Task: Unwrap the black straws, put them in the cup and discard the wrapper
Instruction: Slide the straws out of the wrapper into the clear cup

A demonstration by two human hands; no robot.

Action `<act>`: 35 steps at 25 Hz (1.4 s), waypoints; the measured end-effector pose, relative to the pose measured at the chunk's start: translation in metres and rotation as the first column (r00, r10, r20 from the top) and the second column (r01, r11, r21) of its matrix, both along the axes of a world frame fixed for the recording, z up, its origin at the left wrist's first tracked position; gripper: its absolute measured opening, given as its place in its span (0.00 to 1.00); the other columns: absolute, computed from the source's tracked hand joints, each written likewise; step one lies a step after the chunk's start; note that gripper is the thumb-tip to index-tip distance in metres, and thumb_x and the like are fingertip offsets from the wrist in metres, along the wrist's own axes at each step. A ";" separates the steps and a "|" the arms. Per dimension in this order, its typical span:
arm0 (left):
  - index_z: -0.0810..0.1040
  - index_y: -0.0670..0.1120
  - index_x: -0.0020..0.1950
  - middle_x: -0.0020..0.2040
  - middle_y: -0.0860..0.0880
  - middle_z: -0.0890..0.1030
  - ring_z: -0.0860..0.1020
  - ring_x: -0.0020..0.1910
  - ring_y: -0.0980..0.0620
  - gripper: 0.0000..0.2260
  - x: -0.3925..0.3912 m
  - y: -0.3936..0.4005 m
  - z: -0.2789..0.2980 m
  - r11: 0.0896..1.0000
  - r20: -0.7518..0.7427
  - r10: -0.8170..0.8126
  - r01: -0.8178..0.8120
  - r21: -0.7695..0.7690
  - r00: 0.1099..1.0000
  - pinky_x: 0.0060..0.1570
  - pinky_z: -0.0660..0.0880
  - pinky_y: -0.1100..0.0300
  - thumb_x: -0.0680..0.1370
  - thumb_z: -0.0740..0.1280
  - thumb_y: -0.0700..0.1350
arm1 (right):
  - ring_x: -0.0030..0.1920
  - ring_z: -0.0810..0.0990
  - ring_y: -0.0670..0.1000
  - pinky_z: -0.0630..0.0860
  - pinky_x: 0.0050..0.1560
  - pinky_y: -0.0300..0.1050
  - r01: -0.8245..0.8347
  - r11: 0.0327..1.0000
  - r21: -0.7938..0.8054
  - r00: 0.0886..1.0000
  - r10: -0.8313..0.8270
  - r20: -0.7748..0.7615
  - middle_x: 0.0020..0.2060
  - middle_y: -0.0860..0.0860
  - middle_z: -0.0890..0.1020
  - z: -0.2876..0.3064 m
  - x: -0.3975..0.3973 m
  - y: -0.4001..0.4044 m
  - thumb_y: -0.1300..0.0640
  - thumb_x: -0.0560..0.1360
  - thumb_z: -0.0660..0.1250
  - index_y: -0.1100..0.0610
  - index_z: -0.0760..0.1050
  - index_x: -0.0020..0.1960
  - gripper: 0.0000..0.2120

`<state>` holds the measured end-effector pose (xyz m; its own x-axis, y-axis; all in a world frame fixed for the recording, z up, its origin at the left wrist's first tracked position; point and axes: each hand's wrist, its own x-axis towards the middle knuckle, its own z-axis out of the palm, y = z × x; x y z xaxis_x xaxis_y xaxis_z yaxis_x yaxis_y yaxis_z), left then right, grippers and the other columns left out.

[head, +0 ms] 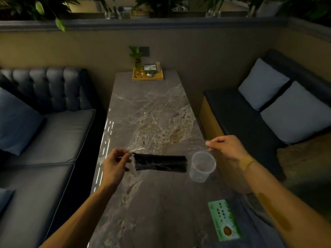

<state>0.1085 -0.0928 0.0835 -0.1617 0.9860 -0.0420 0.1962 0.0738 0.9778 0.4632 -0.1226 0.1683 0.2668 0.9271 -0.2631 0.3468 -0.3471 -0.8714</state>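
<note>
A bundle of black plastic straws (160,162) lies lengthwise from left to right above the grey marbled stone worktop (148,111), inside a clear, crinkled plastic wrapper (133,167) stretched between a person's two bare hands. The left hand (115,164), wrist bent and palm turned inward, pinches the wrapper's left end between thumb and fingers (129,154) just beside the bundle. The right hand (226,147), held a little higher and farther to the right, pinches a drawn-out film of the same wrapper between thumb and forefinger, its other fingers curled; a tan band circles the wrist. Both forearms reach in from the near edge of the frame.

A clear plastic cup (202,166) stands open-mouthed on the worktop just beside the right end of the straws and below the right hand, close to the worktop's right edge. A green printed card (224,220) lies flat near the right corner on the near side. Bare marbled surface runs from the straws to the far end, where a small wooden tray (147,75) carries a potted green sprig and small items against the wall. A dark tufted leather sofa (48,119) flanks the left side; a dark bench with two pale cushions (279,101) flanks the right.
</note>
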 end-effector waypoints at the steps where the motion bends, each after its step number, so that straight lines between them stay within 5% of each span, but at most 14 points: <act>1: 0.77 0.41 0.48 0.42 0.45 0.82 0.82 0.38 0.50 0.03 0.003 0.002 0.005 1.000 -0.009 -0.009 0.009 0.001 1.000 0.28 0.78 0.60 0.77 0.69 0.39 | 0.38 0.81 0.49 0.75 0.38 0.34 0.020 1.000 0.005 1.000 -0.020 -0.018 0.38 0.59 0.84 -0.005 0.004 -0.001 0.59 0.72 0.73 0.67 0.83 0.46 0.10; 6: 0.77 0.51 0.42 0.40 0.47 0.82 0.83 0.37 0.55 0.08 0.008 0.005 0.020 0.999 -0.033 -0.010 0.011 0.032 0.999 0.28 0.79 0.61 0.77 0.69 0.39 | 0.35 0.79 0.45 0.73 0.30 0.25 0.064 0.998 0.029 0.994 -0.061 -0.096 0.37 0.58 0.83 -0.020 0.014 0.003 0.62 0.72 0.73 0.69 0.82 0.48 0.10; 12: 0.78 0.54 0.40 0.42 0.46 0.82 0.83 0.36 0.56 0.11 0.011 0.010 0.039 0.998 -0.089 0.002 0.004 0.067 0.996 0.29 0.80 0.62 0.77 0.69 0.38 | 0.34 0.77 0.46 0.72 0.37 0.36 0.044 0.999 0.003 0.992 -0.043 -0.119 0.40 0.60 0.83 -0.035 0.017 0.014 0.62 0.74 0.71 0.69 0.81 0.49 0.10; 20: 0.76 0.50 0.42 0.43 0.40 0.81 0.81 0.38 0.47 0.10 0.034 0.024 0.065 0.991 -0.163 -0.056 0.074 0.108 0.985 0.34 0.80 0.53 0.77 0.68 0.36 | 0.19 0.73 0.35 0.65 0.18 0.26 0.113 0.994 -0.008 0.978 -0.112 -0.178 0.34 0.56 0.80 -0.045 0.029 0.012 0.65 0.75 0.69 0.70 0.80 0.50 0.08; 35: 0.77 0.57 0.40 0.40 0.47 0.81 0.82 0.36 0.51 0.12 0.057 0.049 0.096 0.966 -0.272 -0.136 0.188 0.175 0.953 0.31 0.80 0.58 0.76 0.71 0.39 | 0.27 0.67 0.45 0.58 0.18 0.32 0.142 0.980 -0.137 0.962 -0.169 -0.212 0.35 0.52 0.82 -0.066 0.044 0.003 0.58 0.75 0.69 0.62 0.80 0.47 0.06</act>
<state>0.1654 -0.0434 0.1798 0.0215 0.9840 0.1766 0.4342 -0.1683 0.8849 0.5071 -0.1199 0.1025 0.3276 0.8370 -0.4384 0.0828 -0.4876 -0.8691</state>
